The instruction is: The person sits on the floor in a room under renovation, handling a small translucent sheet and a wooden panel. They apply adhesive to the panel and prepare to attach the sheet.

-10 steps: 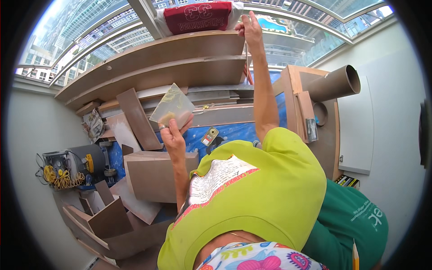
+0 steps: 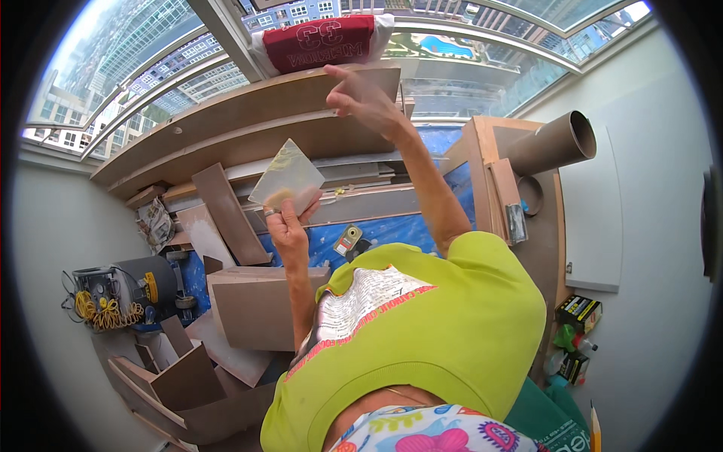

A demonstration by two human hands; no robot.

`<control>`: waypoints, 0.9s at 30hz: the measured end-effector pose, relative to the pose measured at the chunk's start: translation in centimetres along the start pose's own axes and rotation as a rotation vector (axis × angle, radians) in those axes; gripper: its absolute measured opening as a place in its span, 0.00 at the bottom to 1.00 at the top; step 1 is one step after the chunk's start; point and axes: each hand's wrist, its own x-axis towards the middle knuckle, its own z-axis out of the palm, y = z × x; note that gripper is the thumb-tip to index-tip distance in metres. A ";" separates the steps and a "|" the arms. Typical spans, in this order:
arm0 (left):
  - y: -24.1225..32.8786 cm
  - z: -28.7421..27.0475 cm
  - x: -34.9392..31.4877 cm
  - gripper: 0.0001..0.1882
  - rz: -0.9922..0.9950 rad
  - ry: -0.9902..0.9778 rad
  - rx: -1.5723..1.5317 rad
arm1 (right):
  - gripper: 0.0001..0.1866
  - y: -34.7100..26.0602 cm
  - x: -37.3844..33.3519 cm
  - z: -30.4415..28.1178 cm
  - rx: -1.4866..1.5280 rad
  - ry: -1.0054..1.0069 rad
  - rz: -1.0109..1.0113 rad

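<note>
Left hand (image 2: 291, 232) holds a translucent square pane (image 2: 290, 175) as the right hand (image 2: 367, 102) is raised, one finger out

The translucent square pane is at the lower corner in the left hand, held up in front of the chest with a corner pointing upward. The left thumb presses its near face and the other fingers lie behind, pinching it; a ring shows on one of them. The right hand holds nothing, its index finger stretched out to the left and the others seemingly curled; blur hides their exact bend. It overlaps the upper long brown board (image 2: 263, 94), and whether it touches cannot be told.

A red cloth (image 2: 324, 41) is draped at the window just above that board. Below the pane, a small boxy device (image 2: 348, 239) is near the lime-green shirt (image 2: 429, 324), over a blue sheet (image 2: 444, 139). At the right, a wide brown tube (image 2: 553, 147) lies beside an upright wooden panel (image 2: 482, 177). At the far left is a dark machine with a yellow coiled hose (image 2: 109, 313).
</note>
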 end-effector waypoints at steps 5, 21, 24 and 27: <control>0.1 -0.2 0.2 0.19 0.007 -0.001 0.130 | 0.24 3.9 -7.1 9.9 0.286 -0.123 0.128; 1.4 -4.0 -1.0 0.17 -0.015 -0.207 -0.015 | 0.26 1.3 -7.7 15.5 0.026 0.336 0.122; 1.8 -5.4 -1.4 0.17 -0.025 -0.189 -0.059 | 0.20 0.4 -8.5 16.9 -0.071 0.262 0.077; 1.5 -6.8 -1.1 0.17 -0.025 -0.254 -0.018 | 0.15 0.9 -9.5 17.5 -0.015 0.228 0.118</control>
